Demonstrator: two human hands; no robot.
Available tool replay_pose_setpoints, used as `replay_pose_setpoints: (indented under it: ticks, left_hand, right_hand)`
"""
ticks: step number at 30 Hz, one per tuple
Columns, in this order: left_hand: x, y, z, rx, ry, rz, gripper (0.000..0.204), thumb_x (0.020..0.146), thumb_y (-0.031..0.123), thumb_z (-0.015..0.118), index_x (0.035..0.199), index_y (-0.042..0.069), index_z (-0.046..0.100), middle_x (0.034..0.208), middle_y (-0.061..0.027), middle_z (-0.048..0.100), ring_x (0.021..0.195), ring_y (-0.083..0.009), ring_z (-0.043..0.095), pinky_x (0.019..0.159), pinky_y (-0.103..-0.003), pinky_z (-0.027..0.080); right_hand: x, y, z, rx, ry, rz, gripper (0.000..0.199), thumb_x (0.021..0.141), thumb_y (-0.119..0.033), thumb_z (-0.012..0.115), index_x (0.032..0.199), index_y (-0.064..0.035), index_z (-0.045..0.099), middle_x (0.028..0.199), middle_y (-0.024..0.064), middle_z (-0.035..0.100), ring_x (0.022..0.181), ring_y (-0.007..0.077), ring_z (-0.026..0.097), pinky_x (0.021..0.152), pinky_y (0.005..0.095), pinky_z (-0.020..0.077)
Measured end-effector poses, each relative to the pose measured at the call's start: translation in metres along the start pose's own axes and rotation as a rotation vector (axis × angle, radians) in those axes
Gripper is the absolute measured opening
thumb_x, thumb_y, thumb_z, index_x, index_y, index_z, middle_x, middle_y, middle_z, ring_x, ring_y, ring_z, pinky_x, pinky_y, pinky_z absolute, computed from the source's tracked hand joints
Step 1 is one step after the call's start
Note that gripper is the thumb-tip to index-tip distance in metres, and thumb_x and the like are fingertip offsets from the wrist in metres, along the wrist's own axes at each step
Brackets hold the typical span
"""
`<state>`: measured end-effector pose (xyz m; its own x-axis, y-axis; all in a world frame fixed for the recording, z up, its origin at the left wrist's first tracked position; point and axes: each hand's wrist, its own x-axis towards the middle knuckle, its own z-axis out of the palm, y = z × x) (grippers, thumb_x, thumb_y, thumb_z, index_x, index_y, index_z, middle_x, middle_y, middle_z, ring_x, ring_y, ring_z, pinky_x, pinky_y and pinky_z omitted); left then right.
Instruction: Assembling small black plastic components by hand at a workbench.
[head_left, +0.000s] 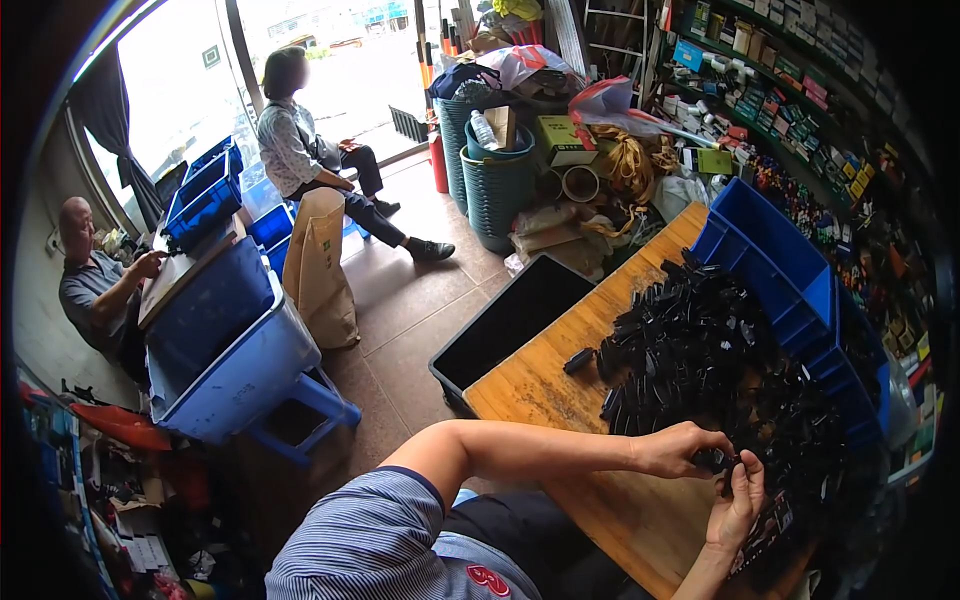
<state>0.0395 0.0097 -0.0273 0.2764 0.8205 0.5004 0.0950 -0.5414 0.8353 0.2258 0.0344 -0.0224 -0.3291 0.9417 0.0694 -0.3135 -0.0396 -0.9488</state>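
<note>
- The step in hand looks like close fingertip work on one small black part, raised above the right-hand side of the wooden table, just over the near edge of the pile of black parts
- To do it well, let one hand be the steady holder and the other the mover, so that the part does not twist between them
- A light pinch should serve better than a hard squeeze; a piece this small could well slip and be lost among so many dark ones
- Working low over the pile seems wise, since a dropped part would then land on the table rather than on the floor
- The left hand reaches across from its bent elbow, fingers curled and narrow, thumb and fingertips closed on the part
- The right hand comes up from the lower edge, thumb and forefinger drawn together at the same part, meeting the left fingertips
- The part is mostly hidden by the fingers and dark against dark, so its shape, and whether it is one piece or two, cannot be told
- The blue crate stands beyond the pile, and a single black piece lies beside it, near the table's far edge
</note>
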Motion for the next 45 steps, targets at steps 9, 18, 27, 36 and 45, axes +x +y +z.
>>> replay_pose_setpoints:
  ticks: [9,18,27,36,45]
  left_hand:
    - [-0.005,0.004,-0.004,-0.015,0.031,-0.074,0.033,0.076,0.009,0.066,0.107,0.001,0.056,0.089,-0.0117,0.062,0.081,-0.0221,0.062,0.069,-0.031,0.048]
    - [-0.001,0.014,-0.013,0.044,-0.016,-0.085,0.030,0.075,0.010,0.069,0.102,0.001,0.059,0.092,-0.0132,0.061,0.089,-0.0228,0.060,0.075,-0.032,0.047]
    - [0.002,0.018,-0.008,-0.316,-0.008,-0.449,0.027,0.079,0.010,0.067,0.102,0.000,0.058,0.087,-0.0049,0.062,0.080,-0.0119,0.058,0.072,-0.025,0.045]
    - [-0.002,0.008,0.002,-0.577,-0.045,-0.604,0.030,0.082,0.011,0.063,0.106,-0.003,0.052,0.091,-0.0100,0.062,0.083,-0.0174,0.061,0.073,-0.029,0.051]
    - [0.024,0.014,-0.017,-0.750,0.330,-0.615,0.028,0.083,0.005,0.059,0.109,0.002,0.052,0.093,-0.0084,0.060,0.087,-0.0198,0.061,0.077,-0.033,0.051]
  right_hand:
    - [-0.005,0.001,0.005,0.097,-0.053,0.076,0.017,0.086,-0.013,0.058,0.103,-0.0095,0.057,0.088,-0.0018,0.057,0.073,0.0068,0.050,0.054,0.0179,0.0389]
    - [-0.001,-0.001,-0.006,0.151,-0.100,0.376,0.018,0.085,-0.020,0.061,0.098,-0.0147,0.050,0.077,-0.0014,0.053,0.062,0.0067,0.050,0.045,0.0190,0.0407]
    - [0.001,-0.003,0.010,0.331,-0.305,0.384,0.033,0.087,-0.028,0.059,0.114,-0.0107,0.051,0.092,-0.0012,0.055,0.083,0.0093,0.053,0.069,0.0279,0.0480]
    - [0.000,0.015,0.017,-0.375,-0.051,-0.151,0.021,0.091,-0.023,0.054,0.100,-0.0042,0.055,0.084,-0.0023,0.053,0.071,0.0039,0.048,0.062,0.0188,0.0418]
    - [0.039,0.030,-0.013,-1.476,0.074,-0.448,0.041,0.078,-0.016,0.061,0.115,-0.0047,0.049,0.122,0.0179,0.045,0.109,0.0352,0.044,0.094,0.0419,0.0348]
